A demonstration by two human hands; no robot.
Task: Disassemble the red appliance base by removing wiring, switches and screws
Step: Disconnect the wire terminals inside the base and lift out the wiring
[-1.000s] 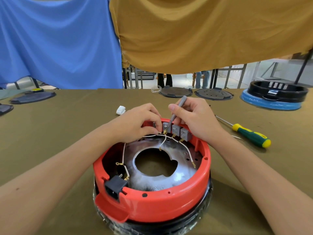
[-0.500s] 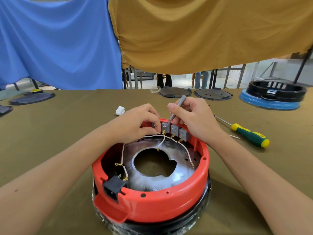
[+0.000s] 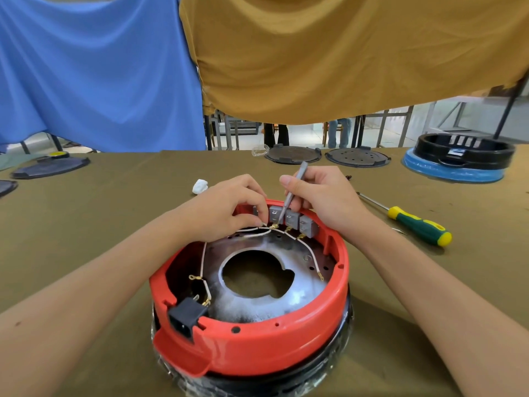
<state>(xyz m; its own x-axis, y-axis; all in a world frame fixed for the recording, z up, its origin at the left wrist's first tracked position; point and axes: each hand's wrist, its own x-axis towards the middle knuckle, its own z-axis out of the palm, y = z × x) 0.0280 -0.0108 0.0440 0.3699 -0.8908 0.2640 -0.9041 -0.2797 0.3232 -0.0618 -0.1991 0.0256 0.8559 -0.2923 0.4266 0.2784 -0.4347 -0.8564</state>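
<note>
Right-hand fingers (image 3: 289, 183) curled and pinching a thin grey tool (image 3: 292, 193), tip down at a brass terminal just below the grey switches (image 3: 293, 220). Right hand (image 3: 323, 199) over the far rim of the red appliance base (image 3: 257, 345). Left-hand fingers (image 3: 252, 216) curled and pressed together, pinching a white wire (image 3: 257, 232) right beside that same terminal. Left hand (image 3: 226, 207) just inside the far rim, close to the right hand, not touching it.

Three grey switches in a row on the far inner wall, each with a brass connector below. White wires from these connectors running over the silver metal plate (image 3: 286, 305), one along the left side down to the black power socket (image 3: 184, 318) in the near rim, another to the right with a loose ring terminal at its end. Large round opening in the middle of the plate.

Red appliance base in the near centre of the table (image 3: 86, 224), on top of a black ring wrapped in clear film.

Well to the right, a green and yellow screwdriver (image 3: 415, 226) flat on the table. Behind the left hand, a small white piece (image 3: 199, 186). At the far edge, two dark round plates (image 3: 292, 154) and a black base on a blue ring (image 3: 458, 159). Blue cloth (image 3: 94, 73) and mustard cloth (image 3: 343, 53) behind the table.
</note>
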